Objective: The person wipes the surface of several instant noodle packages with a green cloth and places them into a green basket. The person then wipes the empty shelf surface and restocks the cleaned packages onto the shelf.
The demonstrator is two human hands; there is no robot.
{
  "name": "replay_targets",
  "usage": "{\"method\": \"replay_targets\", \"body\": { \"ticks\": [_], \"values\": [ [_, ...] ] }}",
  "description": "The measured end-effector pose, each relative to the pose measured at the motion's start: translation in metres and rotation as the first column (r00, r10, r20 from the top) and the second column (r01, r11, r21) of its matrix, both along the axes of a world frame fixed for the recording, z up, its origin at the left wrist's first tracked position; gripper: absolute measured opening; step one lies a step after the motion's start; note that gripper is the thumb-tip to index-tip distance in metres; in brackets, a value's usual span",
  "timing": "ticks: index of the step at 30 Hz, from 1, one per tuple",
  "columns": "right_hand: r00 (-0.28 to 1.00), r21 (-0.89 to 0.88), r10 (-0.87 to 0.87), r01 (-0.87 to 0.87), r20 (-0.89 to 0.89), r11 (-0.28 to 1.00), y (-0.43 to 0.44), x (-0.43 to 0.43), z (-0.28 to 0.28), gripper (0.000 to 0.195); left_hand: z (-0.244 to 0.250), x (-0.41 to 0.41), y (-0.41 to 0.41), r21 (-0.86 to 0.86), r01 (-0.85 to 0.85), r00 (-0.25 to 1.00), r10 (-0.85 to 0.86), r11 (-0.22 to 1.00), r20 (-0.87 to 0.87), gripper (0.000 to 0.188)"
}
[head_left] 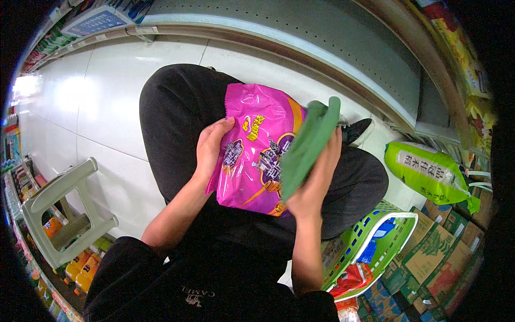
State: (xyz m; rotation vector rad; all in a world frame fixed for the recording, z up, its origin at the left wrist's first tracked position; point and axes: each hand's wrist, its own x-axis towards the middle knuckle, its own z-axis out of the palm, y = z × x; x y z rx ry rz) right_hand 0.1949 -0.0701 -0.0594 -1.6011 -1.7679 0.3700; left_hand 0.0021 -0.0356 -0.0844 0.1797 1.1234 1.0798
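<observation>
A shiny pink snack bag (245,161) with purple and yellow print is held up over my lap. My left hand (212,145) grips its left edge, thumb on the front face. In my right hand (318,185) is a folded green cloth (307,149), blurred, pressed against or just over the bag's right side. The cloth hides that part of the print, and most of my right fingers are behind it.
Grey metal shelving (305,28) curves along the front. To the right lie a green rice bag (428,171) and stacked cardboard cartons (430,253). A green-and-white basket (356,241) with packets stands by my right knee. A plastic stool (86,201) and shelved juice bottles (84,271) are at left.
</observation>
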Motion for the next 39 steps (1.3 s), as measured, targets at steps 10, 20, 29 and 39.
{"method": "replay_targets", "body": {
  "ticks": [10, 20, 29, 39],
  "values": [
    [0.974, -0.120, 0.145, -0.126, 0.175, 0.985, -0.038, -0.019, 0.015, 0.066, 0.003, 0.004, 0.000, 0.235, 0.199, 0.939, -0.116, 0.951, -0.323, 0.012],
    [0.992, -0.079, -0.018, 0.028, 0.124, 0.996, -0.042, -0.021, 0.000, 0.070, 0.033, 0.031, 0.064, 0.117, 0.743, 0.548, -0.499, 0.659, -0.671, 0.045],
    [0.486, -0.297, -0.369, 0.222, -0.792, 0.929, -0.017, 0.017, -0.009, 0.056, 0.070, 0.025, 0.010, 0.475, 0.373, 0.926, -0.289, 0.797, -0.243, 0.027],
    [0.148, -0.231, -0.235, 0.045, -0.961, 0.972, 0.007, 0.058, 0.027, 0.050, 0.108, 0.019, 0.042, 0.457, 0.820, 0.385, -0.259, -0.343, -0.886, 0.027]
  ]
}}
